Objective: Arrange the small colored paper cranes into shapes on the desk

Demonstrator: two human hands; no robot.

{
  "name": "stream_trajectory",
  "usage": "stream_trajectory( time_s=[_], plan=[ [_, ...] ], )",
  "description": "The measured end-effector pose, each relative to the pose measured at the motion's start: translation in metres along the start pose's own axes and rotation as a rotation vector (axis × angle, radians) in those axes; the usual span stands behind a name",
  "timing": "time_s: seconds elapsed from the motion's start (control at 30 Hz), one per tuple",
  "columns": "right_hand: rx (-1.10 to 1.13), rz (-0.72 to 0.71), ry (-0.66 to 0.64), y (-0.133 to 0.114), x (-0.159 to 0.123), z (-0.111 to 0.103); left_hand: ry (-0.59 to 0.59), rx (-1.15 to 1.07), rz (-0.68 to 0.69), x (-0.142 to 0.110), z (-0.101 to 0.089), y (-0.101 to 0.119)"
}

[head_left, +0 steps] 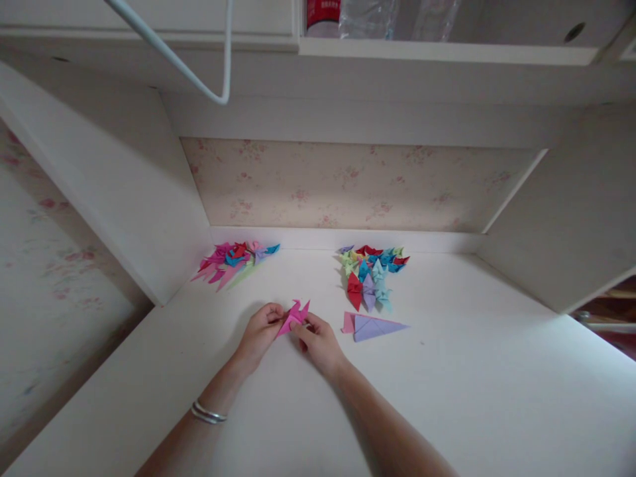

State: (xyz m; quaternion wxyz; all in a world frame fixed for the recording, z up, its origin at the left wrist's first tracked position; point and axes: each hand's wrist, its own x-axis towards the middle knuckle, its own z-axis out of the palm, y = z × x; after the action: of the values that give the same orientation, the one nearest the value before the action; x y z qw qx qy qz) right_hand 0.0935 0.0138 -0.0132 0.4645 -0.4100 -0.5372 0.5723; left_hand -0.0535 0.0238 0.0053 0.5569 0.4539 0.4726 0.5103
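A bright pink folded paper crane [297,315] is held up between my two hands, over the middle of the white desk. My left hand [262,329] pinches its left side, fingers curled. On the other side, my right hand [319,339] grips it, with the thumb pressed on its front face. The crane's pointed tips stick up above my fingers. To the right of my right hand lie a lilac folded paper [373,328] and a pink folded paper [349,322], the lilac one partly covering the pink.
Several colourful folded cranes [368,271] are grouped at the back right of the desk [477,384]. Another pile of folded paper pieces [233,260] sits at the back left. A white shelf [437,52] overhangs, with a pale bent rod [218,98] hanging at upper left.
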Motion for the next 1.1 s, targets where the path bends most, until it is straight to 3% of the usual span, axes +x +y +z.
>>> stream_trajectory(
  time_s=[0.53,0.8,1.1],
  plan=[
    [0.195,0.019,0.054,0.0046,0.0027,-0.0006,0.039,0.024,-0.022,0.0020,-0.0020,-0.0026],
    [0.158,0.010,0.192,0.0027,0.0030,0.0013,0.066,0.039,-0.015,0.0044,-0.0043,-0.0054],
    [0.058,-0.028,0.264,0.0077,0.0058,-0.0017,0.012,0.116,-0.023,0.0023,0.0009,-0.0018]
  ],
)
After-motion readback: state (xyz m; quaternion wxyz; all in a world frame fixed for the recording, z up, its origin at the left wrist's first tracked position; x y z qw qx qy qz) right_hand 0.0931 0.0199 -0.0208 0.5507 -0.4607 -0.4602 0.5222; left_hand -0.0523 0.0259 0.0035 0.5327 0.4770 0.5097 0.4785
